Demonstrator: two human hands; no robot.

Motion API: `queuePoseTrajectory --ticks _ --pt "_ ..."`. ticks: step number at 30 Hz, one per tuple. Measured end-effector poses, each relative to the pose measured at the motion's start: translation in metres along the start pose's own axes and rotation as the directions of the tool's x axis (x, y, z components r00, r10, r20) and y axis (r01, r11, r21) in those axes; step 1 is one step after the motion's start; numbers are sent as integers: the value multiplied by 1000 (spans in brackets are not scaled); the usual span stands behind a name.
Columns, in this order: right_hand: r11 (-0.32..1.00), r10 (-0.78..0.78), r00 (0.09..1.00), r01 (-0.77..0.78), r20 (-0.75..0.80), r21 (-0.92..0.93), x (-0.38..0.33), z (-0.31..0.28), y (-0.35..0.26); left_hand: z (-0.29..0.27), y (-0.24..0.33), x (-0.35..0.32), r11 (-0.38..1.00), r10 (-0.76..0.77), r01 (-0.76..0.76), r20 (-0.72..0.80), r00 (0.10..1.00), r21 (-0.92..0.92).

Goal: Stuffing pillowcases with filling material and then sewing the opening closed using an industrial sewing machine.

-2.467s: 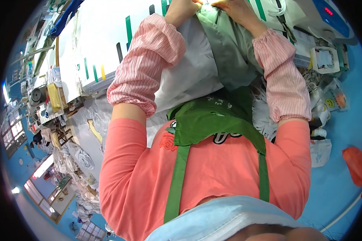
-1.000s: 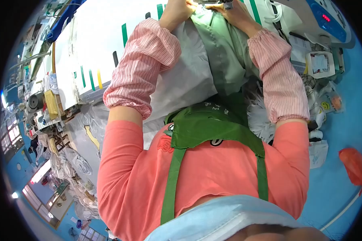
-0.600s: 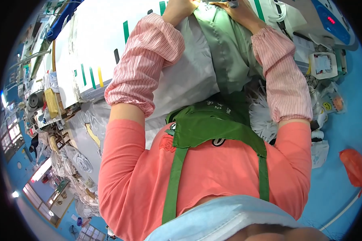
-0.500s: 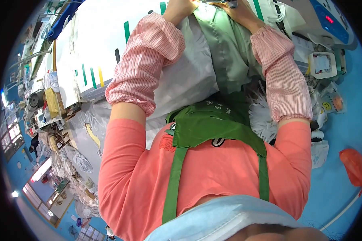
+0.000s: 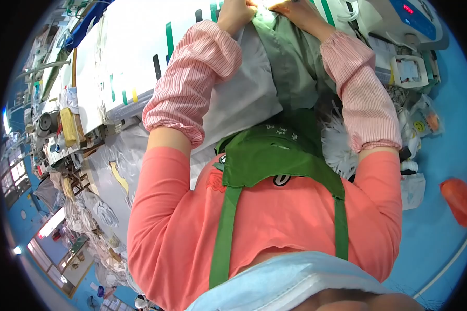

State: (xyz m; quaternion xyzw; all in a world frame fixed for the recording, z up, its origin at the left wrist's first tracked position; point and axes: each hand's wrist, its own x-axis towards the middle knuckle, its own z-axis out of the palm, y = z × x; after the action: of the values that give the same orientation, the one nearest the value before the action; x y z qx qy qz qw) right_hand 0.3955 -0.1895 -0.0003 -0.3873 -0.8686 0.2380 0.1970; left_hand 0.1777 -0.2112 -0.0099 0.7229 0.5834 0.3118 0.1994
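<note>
From the head camera, both hands sit right at the top edge of the picture, close together on a long piece of grey-green woven cloth (image 5: 290, 67). The left hand (image 5: 236, 13) is closed over the cloth's upper left corner, fingers curled down onto it. The right hand (image 5: 296, 10) lies on the cloth just beside it, fingers bent and pressing the fabric; whether it pinches a fold or only holds it flat cannot be made out, because the fingertips are cut off by the picture's rim.

The cloth's long axis runs away from the person, from the lap up to the hands, leaning slightly left at the far end. Its near end slips under the bib of a dark green apron (image 5: 275, 155) and is hidden there. To its left lies a sheet of pale grey-white fabric (image 5: 244, 98), overlapped by the green cloth along one edge and partly covered by the left forearm's pink striped sleeve cover (image 5: 192, 83).

All of this rests on a white bench (image 5: 135, 57) marked with green, black and yellow strips. At the upper right stands a white sewing machine with a blue panel (image 5: 415, 20), only partly in view. An orange plastic bag (image 5: 459, 199) lies on the blue floor (image 5: 441, 243) at the right. The left rim is a blurred clutter of small items.
</note>
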Motion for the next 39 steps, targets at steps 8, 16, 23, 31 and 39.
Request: queuePoseTrajectory --ticks 8,16,23,31,39 --pt "973 12 916 -103 -400 -206 -98 24 -131 1 24 -66 997 25 -29 -63 998 -71" --pt "887 4 909 -196 -417 -419 -122 69 -123 -8 52 -83 962 143 -168 -126 982 -216" --pt "918 266 964 -250 -12 307 -112 27 -80 -36 40 -89 686 653 -564 47 756 -460" --pt "907 364 928 -333 -83 257 -113 18 -132 -38 55 -104 857 512 -489 153 845 -163" --pt "998 21 839 -45 -544 -32 -150 45 -112 -55 79 -130 909 409 -382 179 895 -167"
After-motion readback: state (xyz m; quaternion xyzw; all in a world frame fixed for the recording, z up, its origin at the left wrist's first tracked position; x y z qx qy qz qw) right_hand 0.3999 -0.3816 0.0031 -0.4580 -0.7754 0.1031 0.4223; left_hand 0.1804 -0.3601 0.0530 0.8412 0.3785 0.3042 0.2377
